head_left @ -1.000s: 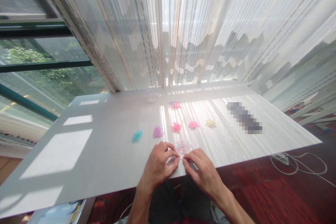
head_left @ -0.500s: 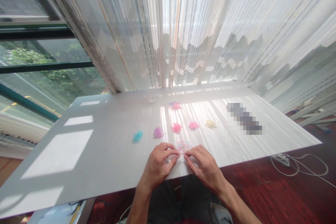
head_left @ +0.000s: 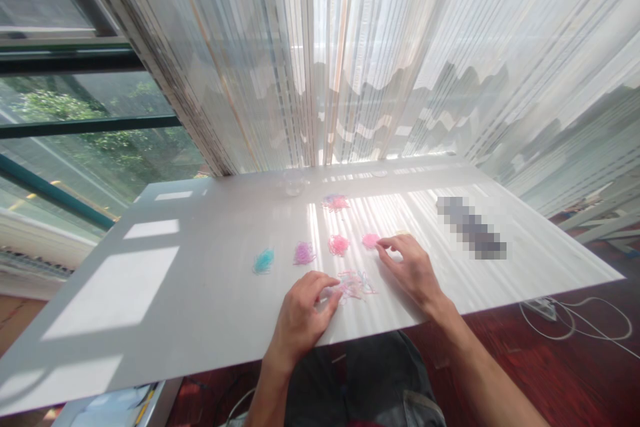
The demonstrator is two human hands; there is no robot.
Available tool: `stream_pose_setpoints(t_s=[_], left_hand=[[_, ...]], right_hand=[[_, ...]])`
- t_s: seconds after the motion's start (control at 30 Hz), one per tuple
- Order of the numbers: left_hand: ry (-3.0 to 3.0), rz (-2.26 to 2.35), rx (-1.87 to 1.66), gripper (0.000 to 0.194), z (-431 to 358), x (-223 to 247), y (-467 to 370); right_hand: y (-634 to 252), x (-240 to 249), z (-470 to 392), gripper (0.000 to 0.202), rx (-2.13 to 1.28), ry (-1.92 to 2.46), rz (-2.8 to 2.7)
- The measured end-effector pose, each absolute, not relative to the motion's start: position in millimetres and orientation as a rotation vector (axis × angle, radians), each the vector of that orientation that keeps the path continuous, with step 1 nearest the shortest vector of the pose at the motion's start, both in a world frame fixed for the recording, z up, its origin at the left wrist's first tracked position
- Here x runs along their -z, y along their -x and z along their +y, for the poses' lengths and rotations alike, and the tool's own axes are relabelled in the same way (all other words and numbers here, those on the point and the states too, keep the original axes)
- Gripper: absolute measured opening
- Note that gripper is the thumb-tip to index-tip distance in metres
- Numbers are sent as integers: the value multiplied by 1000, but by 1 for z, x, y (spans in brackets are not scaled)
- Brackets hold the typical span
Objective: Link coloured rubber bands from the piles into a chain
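A loose mixed-colour pile (head_left: 356,285) of small thin bands lies near the table's front edge. My left hand (head_left: 305,313) rests at its left side, thumb and fingers apart. My right hand (head_left: 411,271) reaches to the bright pink pile (head_left: 370,240), thumb and forefinger pinched at its right edge; anything between them is too small to tell. Left of that lie a coral-pink pile (head_left: 339,245), a purple pile (head_left: 304,253) and a teal pile (head_left: 263,261). The yellow pile (head_left: 403,233) is mostly hidden behind my right hand.
On the white table (head_left: 210,307), a pink and purple pile (head_left: 335,202) sits farther back, with a clear round container (head_left: 293,183) behind it. A blurred-out dark object (head_left: 471,227) lies at the right. Curtains hang behind; white cables (head_left: 575,320) lie on the floor at the right.
My right hand has moved up and right, from the mixed pile to the bright pink pile. My left hand has stayed beside the mixed pile, its fingertips now apart.
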State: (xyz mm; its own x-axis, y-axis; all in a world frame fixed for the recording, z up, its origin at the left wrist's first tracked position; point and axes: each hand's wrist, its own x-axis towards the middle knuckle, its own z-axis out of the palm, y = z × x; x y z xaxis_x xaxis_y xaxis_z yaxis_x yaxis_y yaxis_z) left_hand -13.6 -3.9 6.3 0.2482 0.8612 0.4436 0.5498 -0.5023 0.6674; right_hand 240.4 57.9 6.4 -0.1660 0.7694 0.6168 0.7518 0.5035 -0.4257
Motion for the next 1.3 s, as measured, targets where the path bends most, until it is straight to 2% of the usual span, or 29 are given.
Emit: stream_pose_setpoints(t_s=[0.8, 1.3], left_hand=[[-2171, 1331, -1047, 9, -3, -9, 13], [-2173, 1339, -1012, 7, -3, -9, 13]], right_hand=[[-245, 2, 62, 15, -76, 1324, -1885], [-197, -9, 66, 16, -128, 1183, -2014]])
